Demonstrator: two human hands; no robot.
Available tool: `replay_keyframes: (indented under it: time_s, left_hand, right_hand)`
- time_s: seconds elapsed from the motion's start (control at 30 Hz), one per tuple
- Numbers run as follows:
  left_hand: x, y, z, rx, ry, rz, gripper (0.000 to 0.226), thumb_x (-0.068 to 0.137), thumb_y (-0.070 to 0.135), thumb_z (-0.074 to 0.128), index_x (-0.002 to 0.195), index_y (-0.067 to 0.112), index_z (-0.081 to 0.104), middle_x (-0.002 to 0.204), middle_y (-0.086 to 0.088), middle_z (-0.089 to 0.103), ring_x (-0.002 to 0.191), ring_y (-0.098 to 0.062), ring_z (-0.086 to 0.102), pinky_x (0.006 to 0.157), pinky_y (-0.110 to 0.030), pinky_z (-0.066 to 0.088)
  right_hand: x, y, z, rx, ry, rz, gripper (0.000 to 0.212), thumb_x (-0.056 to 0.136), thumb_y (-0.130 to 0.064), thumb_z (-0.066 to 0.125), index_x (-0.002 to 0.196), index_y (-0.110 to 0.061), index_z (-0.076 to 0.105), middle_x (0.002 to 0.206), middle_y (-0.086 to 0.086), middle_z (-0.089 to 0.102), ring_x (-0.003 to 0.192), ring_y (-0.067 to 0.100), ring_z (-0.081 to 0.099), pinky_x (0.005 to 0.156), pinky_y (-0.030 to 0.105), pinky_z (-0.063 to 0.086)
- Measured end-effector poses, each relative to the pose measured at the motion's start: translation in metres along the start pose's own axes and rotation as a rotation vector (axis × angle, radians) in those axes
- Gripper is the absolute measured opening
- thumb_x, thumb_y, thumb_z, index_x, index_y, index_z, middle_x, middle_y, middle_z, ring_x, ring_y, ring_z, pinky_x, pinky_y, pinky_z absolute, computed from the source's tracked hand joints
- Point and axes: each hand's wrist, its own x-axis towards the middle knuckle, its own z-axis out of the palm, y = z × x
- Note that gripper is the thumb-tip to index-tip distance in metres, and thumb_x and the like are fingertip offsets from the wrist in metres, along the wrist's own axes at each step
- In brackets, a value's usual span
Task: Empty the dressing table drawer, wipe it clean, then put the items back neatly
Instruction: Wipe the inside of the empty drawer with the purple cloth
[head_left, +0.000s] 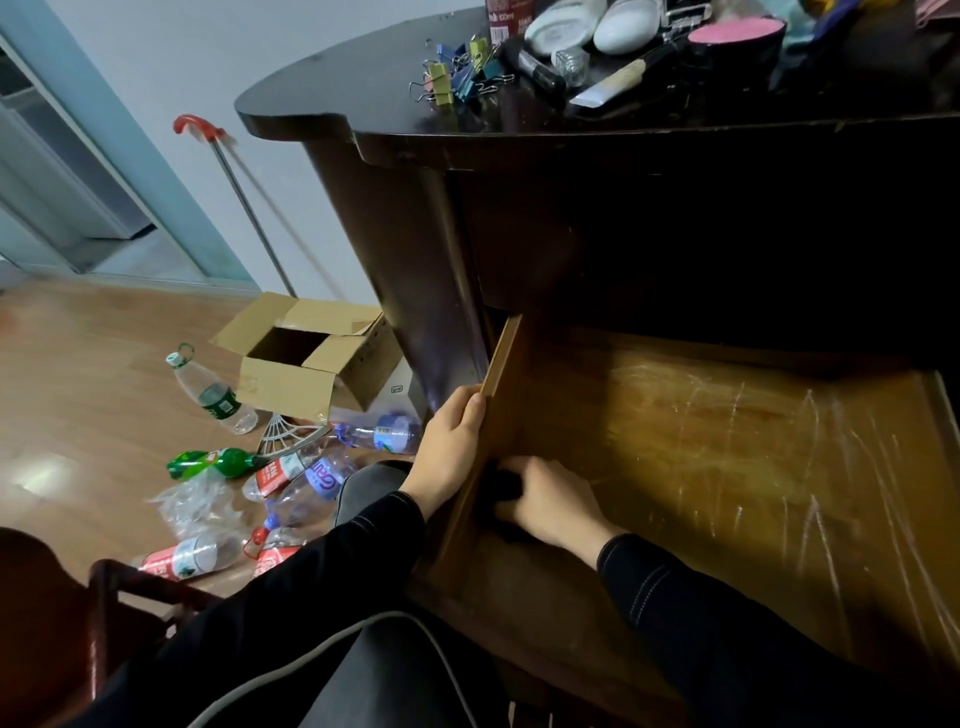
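The dressing table drawer (727, 447) is pulled out, and its scratched wooden bottom lies bare. My left hand (449, 447) grips the drawer's left side wall (493, 395) from outside, thumb at the top edge. My right hand (550, 501) is inside the drawer at its left side, fingers curled round a dark cloth (501, 488) pressed against the wall. The removed items sit on the dark tabletop (363, 88): coloured binder clips (460, 73), a black tube (540, 73), white containers (566, 23), a pink-topped jar (735, 36).
Several plastic bottles (218, 397) and a plastic bag lie on the wooden floor to the left, beside an open cardboard box (306, 358). A red-handled pole (239, 197) leans on the wall. A dark wooden chair (78, 613) stands at lower left.
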Motion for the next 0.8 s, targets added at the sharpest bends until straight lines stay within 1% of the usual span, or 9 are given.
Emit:
replay_keyframes:
  time_s: [0.13, 0.2, 0.3, 0.43, 0.47, 0.53, 0.63, 0.77, 0.8]
  left_hand:
    - [0.001, 0.002, 0.001, -0.004, 0.044, 0.021, 0.026, 0.108, 0.032, 0.04, 0.114, 0.018, 0.062, 0.107, -0.008, 0.067, 0.106, -0.022, 0.063, 0.1, -0.046, 0.048]
    - [0.0, 0.003, 0.001, -0.014, 0.05, 0.013, 0.025, 0.107, 0.031, 0.042, 0.111, 0.017, 0.062, 0.105, -0.01, 0.067, 0.105, -0.026, 0.063, 0.1, -0.05, 0.048]
    - [0.0, 0.004, 0.0, -0.005, 0.04, 0.007, 0.025, 0.107, 0.034, 0.041, 0.111, 0.018, 0.061, 0.106, -0.009, 0.066, 0.104, -0.026, 0.063, 0.099, -0.051, 0.048]
    - [0.002, 0.003, 0.002, -0.025, 0.048, 0.006, 0.025, 0.107, 0.032, 0.041, 0.109, 0.016, 0.061, 0.103, -0.01, 0.066, 0.102, -0.023, 0.064, 0.099, -0.05, 0.049]
    - [0.002, 0.003, 0.002, -0.03, 0.045, 0.004, 0.025, 0.107, 0.032, 0.041, 0.109, 0.016, 0.06, 0.102, -0.009, 0.066, 0.101, -0.022, 0.064, 0.099, -0.049, 0.049]
    - [0.002, 0.004, 0.002, -0.041, 0.032, -0.007, 0.026, 0.108, 0.033, 0.04, 0.111, 0.017, 0.06, 0.105, -0.009, 0.066, 0.102, -0.022, 0.064, 0.1, -0.048, 0.049]
    - [0.001, 0.005, 0.002, -0.058, 0.027, -0.021, 0.027, 0.108, 0.033, 0.04, 0.112, 0.015, 0.059, 0.109, -0.012, 0.065, 0.105, -0.025, 0.063, 0.102, -0.05, 0.048]
    - [0.001, 0.004, 0.001, -0.085, 0.02, -0.025, 0.028, 0.108, 0.031, 0.039, 0.11, 0.012, 0.059, 0.108, -0.014, 0.065, 0.105, -0.027, 0.063, 0.102, -0.052, 0.047]
    - [0.0, 0.005, 0.001, -0.079, 0.02, -0.022, 0.028, 0.108, 0.031, 0.04, 0.11, 0.011, 0.059, 0.108, -0.016, 0.064, 0.105, -0.029, 0.063, 0.102, -0.053, 0.046]
  right_hand:
    - [-0.002, -0.002, -0.003, 0.168, 0.088, -0.055, 0.036, 0.079, -0.051, 0.069, 0.113, -0.04, 0.061, 0.099, -0.016, 0.069, 0.09, 0.011, 0.065, 0.074, 0.031, 0.056]
    - [-0.005, -0.001, 0.0, 0.19, 0.049, -0.035, 0.037, 0.081, -0.048, 0.069, 0.116, -0.038, 0.062, 0.104, -0.014, 0.069, 0.095, 0.013, 0.066, 0.079, 0.034, 0.057]
    - [-0.005, -0.002, 0.002, 0.116, -0.023, -0.01, 0.038, 0.086, -0.043, 0.07, 0.123, -0.037, 0.062, 0.112, -0.011, 0.071, 0.103, 0.018, 0.066, 0.087, 0.038, 0.057]
    - [-0.003, -0.008, -0.003, 0.21, 0.114, -0.057, 0.034, 0.069, -0.057, 0.063, 0.098, -0.038, 0.06, 0.089, -0.016, 0.067, 0.083, 0.008, 0.064, 0.073, 0.036, 0.06]
    - [-0.004, -0.008, -0.002, 0.249, 0.133, -0.053, 0.035, 0.067, -0.059, 0.062, 0.095, -0.039, 0.059, 0.088, -0.017, 0.066, 0.082, 0.007, 0.064, 0.072, 0.034, 0.06]
    - [-0.005, -0.007, 0.001, 0.278, 0.102, -0.025, 0.03, 0.074, -0.054, 0.068, 0.099, -0.04, 0.059, 0.093, -0.018, 0.067, 0.087, 0.008, 0.064, 0.077, 0.034, 0.059]
    - [-0.005, -0.005, 0.001, 0.22, 0.053, -0.012, 0.031, 0.082, -0.046, 0.07, 0.11, -0.038, 0.061, 0.102, -0.016, 0.068, 0.094, 0.014, 0.065, 0.082, 0.037, 0.058]
    - [-0.007, -0.011, -0.004, 0.289, 0.181, -0.084, 0.032, 0.075, -0.053, 0.066, 0.101, -0.037, 0.057, 0.093, -0.017, 0.064, 0.085, 0.008, 0.063, 0.071, 0.031, 0.061]
    - [-0.008, -0.012, -0.003, 0.304, 0.186, -0.079, 0.031, 0.075, -0.052, 0.066, 0.1, -0.036, 0.057, 0.093, -0.017, 0.064, 0.086, 0.008, 0.063, 0.071, 0.031, 0.061]
